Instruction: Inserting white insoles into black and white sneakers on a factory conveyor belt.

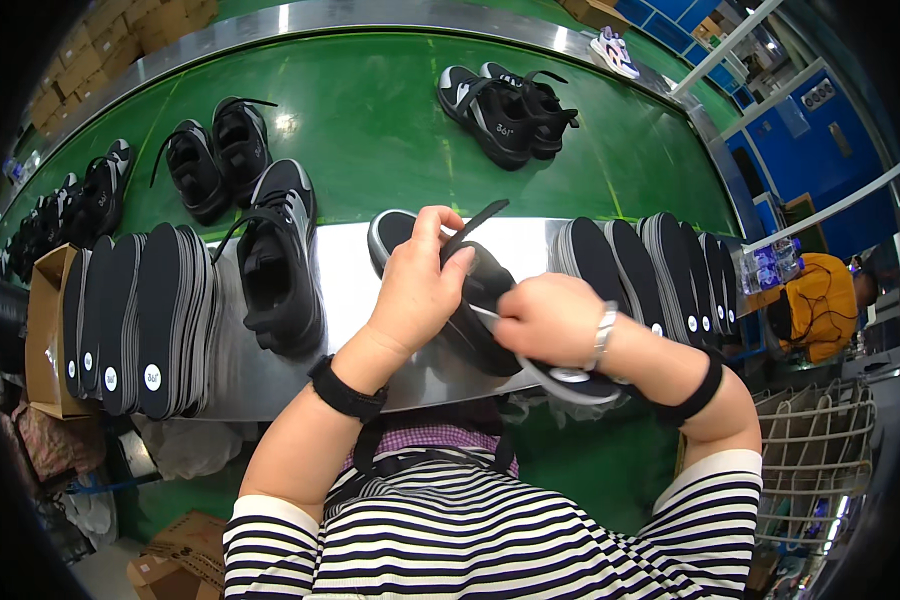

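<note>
A black shoe (480, 345) with a grey toe lies on the metal ledge in front of me, toe pointing away, partly covered by both hands. My left hand (420, 290) is closed on the shoe's upper, thumb and fingers beside a black strap (482, 222) that sticks up. Over the shoe's heel end, my right hand (550, 320) is closed on an insole (575, 388), grey-edged, bent and blurred by motion. A thin pale edge shows at its fingertips. To the left, another black shoe (282, 260) stands on the ledge with its strap loose.
Stacked black insoles stand upright at the left (160, 320) and right (630, 265) of the ledge, some left ones in a cardboard box (48, 330). Shoe pairs sit on the green belt (360, 130), at left (215, 150) and far right (505, 115). An orange bag (820, 305) is at right.
</note>
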Tool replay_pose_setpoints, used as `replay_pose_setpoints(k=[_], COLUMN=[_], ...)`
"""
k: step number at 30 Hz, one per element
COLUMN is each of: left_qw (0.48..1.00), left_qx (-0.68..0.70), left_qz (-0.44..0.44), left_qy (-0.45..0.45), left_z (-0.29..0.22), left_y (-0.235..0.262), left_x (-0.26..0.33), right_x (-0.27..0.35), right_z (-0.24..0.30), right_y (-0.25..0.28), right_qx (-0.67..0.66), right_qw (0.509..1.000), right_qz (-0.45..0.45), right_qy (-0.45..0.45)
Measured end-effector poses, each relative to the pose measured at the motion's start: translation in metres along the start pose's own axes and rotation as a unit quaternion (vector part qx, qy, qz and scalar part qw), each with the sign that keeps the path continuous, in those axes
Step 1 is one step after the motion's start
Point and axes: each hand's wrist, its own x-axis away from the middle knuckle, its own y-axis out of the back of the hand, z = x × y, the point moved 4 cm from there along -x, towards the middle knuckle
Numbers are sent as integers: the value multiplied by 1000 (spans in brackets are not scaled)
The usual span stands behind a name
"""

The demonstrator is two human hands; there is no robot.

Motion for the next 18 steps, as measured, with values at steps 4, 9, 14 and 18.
replay_pose_setpoints(k=[4,9,14,18], left_qw=[999,1000,999,996], left_qx=[-2,3,-14,53], left_qz=[29,10,20,-2], left_qy=[25,24,27,73], left_z=[4,6,6,12], left_y=[5,7,4,5], left_x=[0,0,3,3], right_x=[-7,40,50,24], right_z=[25,27,25,31], right_y=[-5,11,12,-1], right_qx=[281,326,303,338], right_qw=[943,930,941,927], right_qz=[-151,-144,-134,-119], right_qy=[95,90,71,107])
